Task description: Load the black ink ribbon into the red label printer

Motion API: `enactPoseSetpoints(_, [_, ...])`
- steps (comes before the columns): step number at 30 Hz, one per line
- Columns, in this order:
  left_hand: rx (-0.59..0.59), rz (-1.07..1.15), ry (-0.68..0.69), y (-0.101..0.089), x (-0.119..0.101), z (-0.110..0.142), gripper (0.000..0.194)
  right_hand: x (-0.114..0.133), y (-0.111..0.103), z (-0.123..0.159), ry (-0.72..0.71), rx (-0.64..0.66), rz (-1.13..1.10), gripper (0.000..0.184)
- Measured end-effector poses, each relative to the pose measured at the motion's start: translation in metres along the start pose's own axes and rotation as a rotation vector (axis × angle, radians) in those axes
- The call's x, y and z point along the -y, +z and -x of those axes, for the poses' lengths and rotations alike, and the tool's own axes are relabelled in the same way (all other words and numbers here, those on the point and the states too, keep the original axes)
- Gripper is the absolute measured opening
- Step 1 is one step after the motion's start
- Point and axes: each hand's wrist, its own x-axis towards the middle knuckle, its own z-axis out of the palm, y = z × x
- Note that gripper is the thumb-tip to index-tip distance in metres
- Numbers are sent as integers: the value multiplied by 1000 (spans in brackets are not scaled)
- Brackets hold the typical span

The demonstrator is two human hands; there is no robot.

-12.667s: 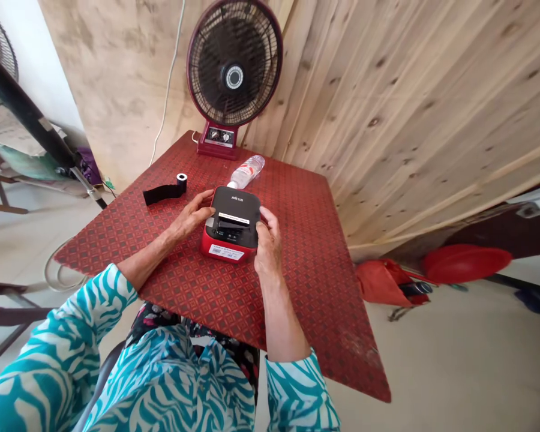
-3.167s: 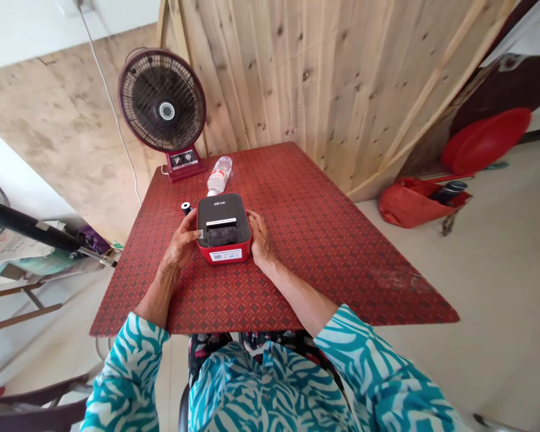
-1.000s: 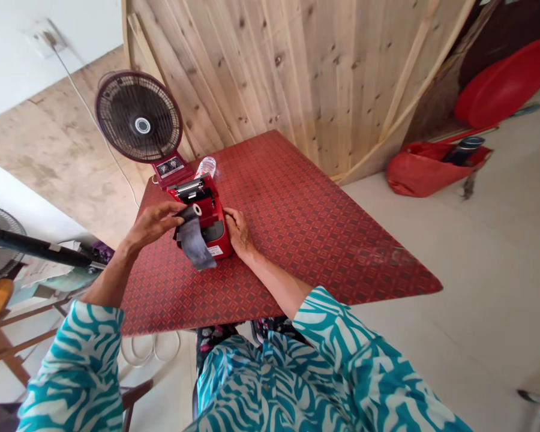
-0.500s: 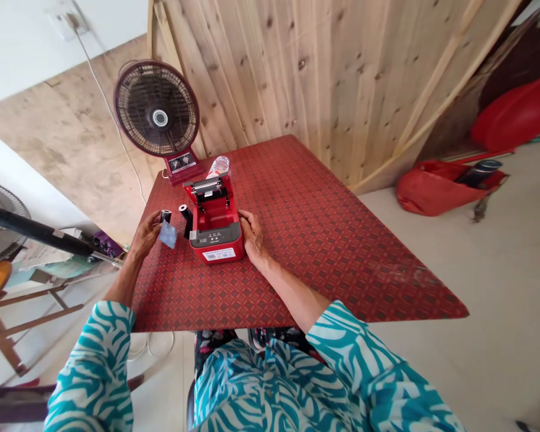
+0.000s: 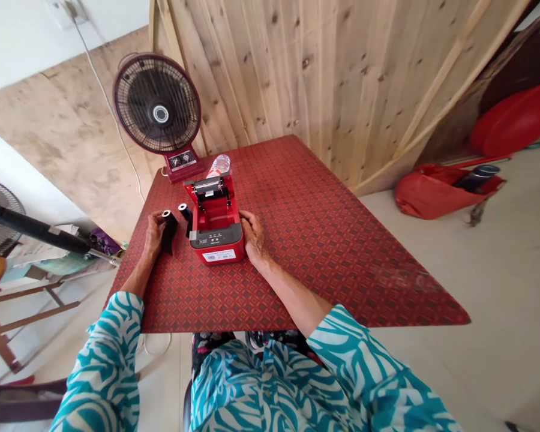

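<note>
A small red label printer stands on the red patterned table with its lid swung open toward the back. My left hand is closed on a black ribbon roll with a white core, just left of the printer, low over the table. A second black roll stands between that hand and the printer. My right hand rests against the printer's right side, fingers curled on its casing.
A dark red table fan stands at the table's far left corner, with a clear plastic bottle lying behind the printer. A wooden plank wall runs along the back. A red bag lies on the floor to the right.
The printer's lid, shut 3.2 s ago, is open. My left hand lifted the ribbon roll out and has carried it left and down to the table. My right hand stays on the printer.
</note>
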Motion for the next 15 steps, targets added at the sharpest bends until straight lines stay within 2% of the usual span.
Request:
enactPoseSetpoints(3, [15,-27,-5,-10,-4,1,52,1,1,0,0,-13,-13,33])
enactPoseSetpoints(7, [32,-123,5,-18,-20,0,44,0,1,0,8,-6,-27,36])
enactPoseSetpoints(11, [53,-322,-7,-23,-41,-6,48,0,0,0,1,2,-8,33])
enactPoseSetpoints(15, [59,-328,23,-20,-55,-17,50,0,0,0,-1,-1,-8,32])
